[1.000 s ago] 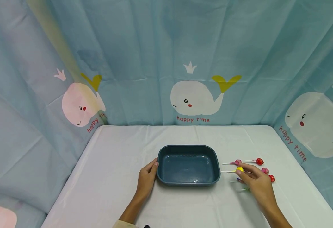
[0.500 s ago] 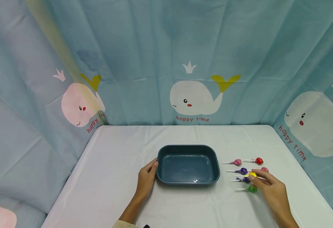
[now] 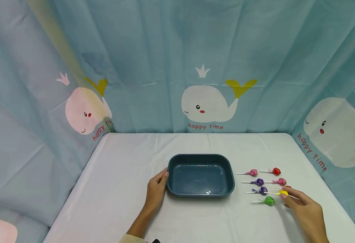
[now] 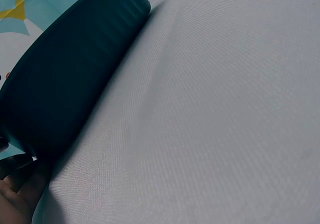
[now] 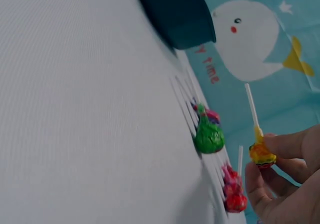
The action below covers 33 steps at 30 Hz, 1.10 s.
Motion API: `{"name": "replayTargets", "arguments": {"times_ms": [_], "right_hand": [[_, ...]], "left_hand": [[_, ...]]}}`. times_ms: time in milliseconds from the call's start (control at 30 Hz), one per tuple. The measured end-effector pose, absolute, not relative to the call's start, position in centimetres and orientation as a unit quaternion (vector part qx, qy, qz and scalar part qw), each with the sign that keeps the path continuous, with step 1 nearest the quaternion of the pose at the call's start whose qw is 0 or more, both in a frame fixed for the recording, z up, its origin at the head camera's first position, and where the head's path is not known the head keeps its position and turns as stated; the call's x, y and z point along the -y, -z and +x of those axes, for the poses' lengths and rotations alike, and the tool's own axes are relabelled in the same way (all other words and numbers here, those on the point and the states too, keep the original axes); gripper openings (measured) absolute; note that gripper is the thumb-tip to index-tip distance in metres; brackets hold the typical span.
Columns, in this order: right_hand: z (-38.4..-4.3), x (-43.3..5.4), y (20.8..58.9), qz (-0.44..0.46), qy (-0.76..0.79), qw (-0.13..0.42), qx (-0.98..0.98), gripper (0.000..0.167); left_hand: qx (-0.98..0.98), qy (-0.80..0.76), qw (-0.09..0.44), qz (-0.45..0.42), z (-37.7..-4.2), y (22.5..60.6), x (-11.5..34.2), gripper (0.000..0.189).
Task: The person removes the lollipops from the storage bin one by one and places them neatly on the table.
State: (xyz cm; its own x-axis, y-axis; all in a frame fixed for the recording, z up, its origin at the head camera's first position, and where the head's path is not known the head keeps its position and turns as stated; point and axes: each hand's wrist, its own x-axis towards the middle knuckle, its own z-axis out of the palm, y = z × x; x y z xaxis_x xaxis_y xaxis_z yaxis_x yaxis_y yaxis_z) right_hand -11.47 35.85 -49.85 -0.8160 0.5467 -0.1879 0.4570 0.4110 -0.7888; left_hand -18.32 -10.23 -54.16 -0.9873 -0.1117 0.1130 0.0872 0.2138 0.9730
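Observation:
My left hand (image 3: 156, 191) grips the left end of a dark blue plastic basin (image 3: 200, 180), which has nothing inside. In the left wrist view, fingers (image 4: 31, 184) meet the basin's outer wall (image 4: 70, 79) low at its corner. Between thumb and fingertips, my right hand (image 3: 306, 211) pinches a yellow lollipop (image 3: 283, 193) by its wrapped candy; the right wrist view shows its white stick (image 5: 251, 104) free. Lying left of this hand are a green lollipop (image 3: 269, 201) and a purple lollipop (image 3: 263, 191). A red lollipop (image 3: 288, 186) is mostly hidden behind the fingers.
Beyond the right hand lie a second purple lollipop (image 3: 258, 182), two pink ones, and another red lollipop (image 3: 276, 171), sticks pointing left. A white cloth (image 3: 113, 189) covers the table. Blue whale-print curtains (image 3: 147, 67) close off the back and sides.
My right hand has moved right and nearer to me with the yellow lollipop, uncovering the purple, green and pink lollipops. The left hand and the basin have stayed in place.

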Motion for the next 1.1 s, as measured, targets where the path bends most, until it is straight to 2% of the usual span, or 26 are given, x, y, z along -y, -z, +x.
{"name": "replayTargets", "arguments": {"times_ms": [300,967,1100], "right_hand": [[-11.0,-38.5,50.4,-0.34,-0.445,0.007,0.829,0.057],[-10.7,-40.6,52.4,-0.346,-0.406,-0.013,0.846,0.053],[-10.8,-40.7,51.8,-0.333,-0.396,-0.023,0.856,0.06]], "left_hand": [[0.771,0.632,0.077,0.0,-18.2,54.1,10.2,0.044],[0.775,0.627,0.08,0.007,-18.3,54.2,10.2,0.043],[0.783,0.616,0.082,0.023,-18.2,54.1,10.3,0.042]]}}
